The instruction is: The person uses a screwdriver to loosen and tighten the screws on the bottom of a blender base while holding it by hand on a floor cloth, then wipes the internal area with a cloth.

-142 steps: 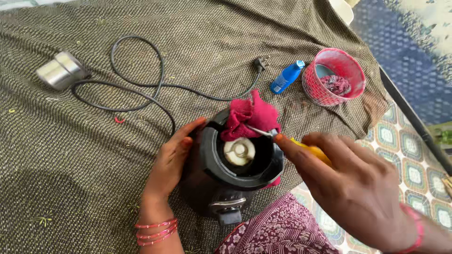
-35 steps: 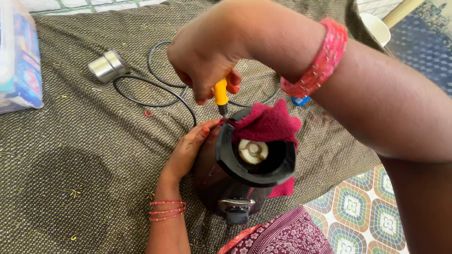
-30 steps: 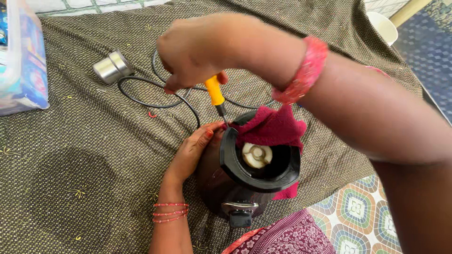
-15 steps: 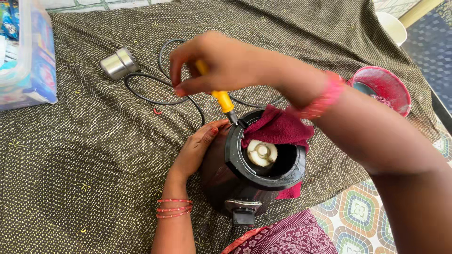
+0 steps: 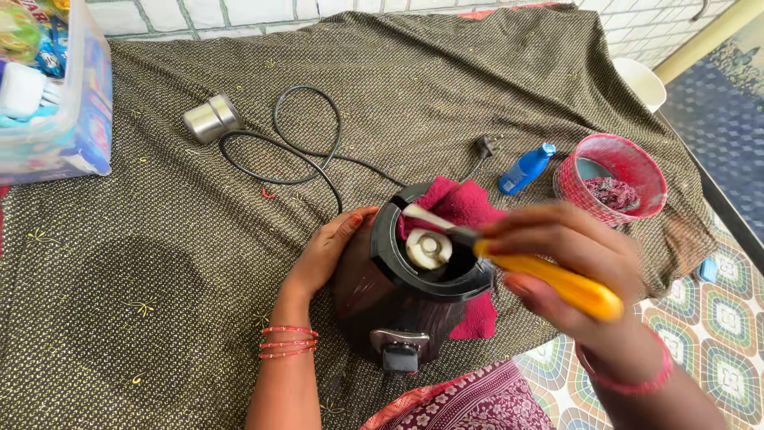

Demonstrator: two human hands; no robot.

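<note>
A dark maroon mixer base (image 5: 414,287) stands on a brown dotted cloth (image 5: 159,263), with a white coupler (image 5: 428,248) in its round top. My left hand (image 5: 328,251) presses against its left side. My right hand (image 5: 569,275) grips a yellow-handled tool (image 5: 549,279) whose metal tip reaches into the top, just above the coupler. A crimson rag (image 5: 465,209) is draped over the far rim and hangs down the right side.
A black power cord (image 5: 306,155) loops behind the base to a plug (image 5: 482,147). A steel cup (image 5: 210,119) lies at the left, a blue bottle (image 5: 525,169) and a pink bowl (image 5: 611,177) at the right, a plastic box (image 5: 52,95) at far left.
My right hand swung from above the base's far left side over to the right, and the tool tip now points into the top. My left hand stays on the base.
</note>
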